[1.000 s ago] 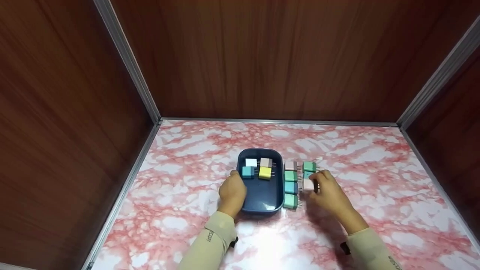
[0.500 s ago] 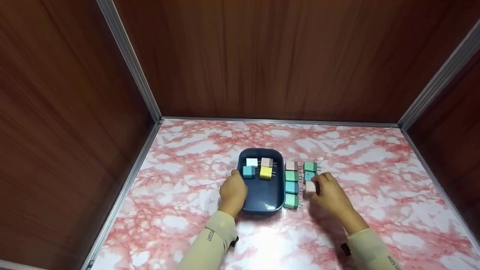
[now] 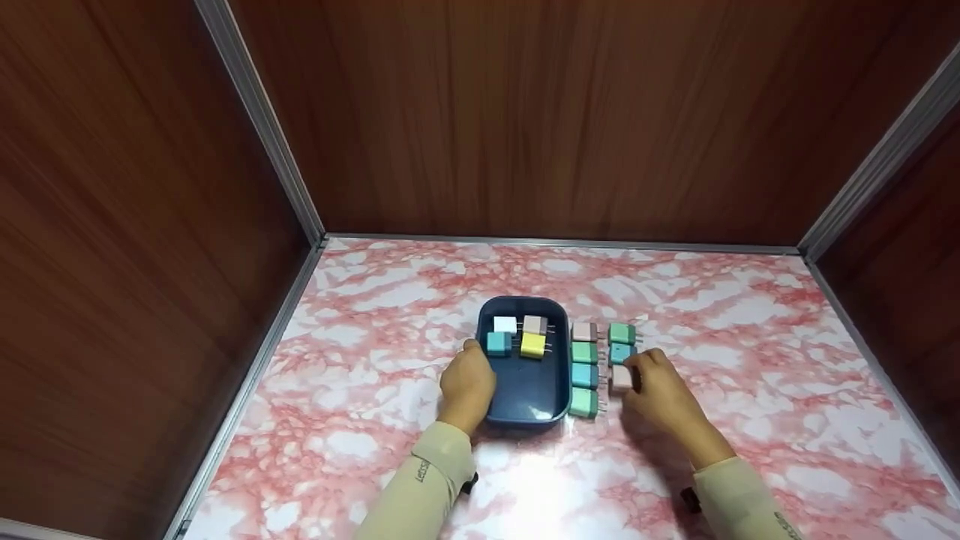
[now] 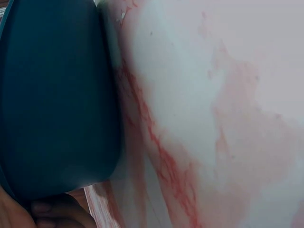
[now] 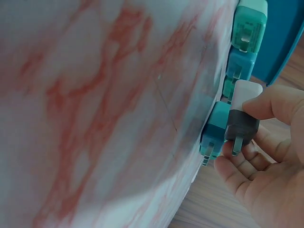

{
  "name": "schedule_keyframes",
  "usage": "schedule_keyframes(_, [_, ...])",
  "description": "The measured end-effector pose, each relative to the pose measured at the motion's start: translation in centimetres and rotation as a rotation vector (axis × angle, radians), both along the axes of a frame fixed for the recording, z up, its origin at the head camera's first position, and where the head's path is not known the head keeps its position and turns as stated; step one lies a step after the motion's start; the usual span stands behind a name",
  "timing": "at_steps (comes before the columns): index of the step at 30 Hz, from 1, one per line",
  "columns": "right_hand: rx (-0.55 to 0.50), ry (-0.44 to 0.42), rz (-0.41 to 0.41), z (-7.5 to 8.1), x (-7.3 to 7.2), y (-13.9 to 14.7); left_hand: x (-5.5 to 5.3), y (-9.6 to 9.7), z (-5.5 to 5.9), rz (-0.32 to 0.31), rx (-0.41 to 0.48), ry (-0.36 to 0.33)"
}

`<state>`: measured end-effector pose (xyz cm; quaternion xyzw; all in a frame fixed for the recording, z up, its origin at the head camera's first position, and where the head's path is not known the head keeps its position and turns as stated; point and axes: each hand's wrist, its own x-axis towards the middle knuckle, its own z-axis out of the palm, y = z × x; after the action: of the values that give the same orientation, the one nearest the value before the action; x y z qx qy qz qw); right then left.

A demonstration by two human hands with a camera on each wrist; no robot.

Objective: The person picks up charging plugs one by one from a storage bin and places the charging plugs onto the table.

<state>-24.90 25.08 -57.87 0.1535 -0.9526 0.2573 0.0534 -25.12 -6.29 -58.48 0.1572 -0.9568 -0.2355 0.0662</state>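
We've got the left hand gripping the dark blue tub by its left wall. Out to the right of that tub, the right hand has a pale pink plug pinched between thumb and fingers, its dark prong end facing away from the tub. It's low over the worktop; whether it touches down, we can't tell.

Just to the right of the tub we count four in a row, far end to near: inner pink plug, inner green plug, inner blue plug, mint plug. Farther right of the tub lie the outer green plug and the outer teal plug, the pinched one close on the near side of that teal. Inside the tub, towards its far end: white plug, beige plug, turquoise plug, yellow plug.

And it's tight out there! A stray fingertip could knock the outer teal askew; a release at a tilt could tip the pinched plug onto its neighbour. We'd fret over the tub, too: a rightward shove from the left hand might drive its wall into the inner row, prongs first towards the outer one.
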Motion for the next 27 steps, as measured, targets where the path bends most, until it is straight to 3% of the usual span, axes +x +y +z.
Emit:
schedule_keyframes(14, [-0.019, -0.052, -0.010, -0.84, -0.22, 0.02, 0.02, 0.00, 0.01, 0.002, -0.006, 0.014])
schedule_keyframes(27, [0.003, -0.030, -0.017, -1.00, -0.13, -0.13, 0.07, -0.01, -0.14, 0.001, -0.008, 0.016])
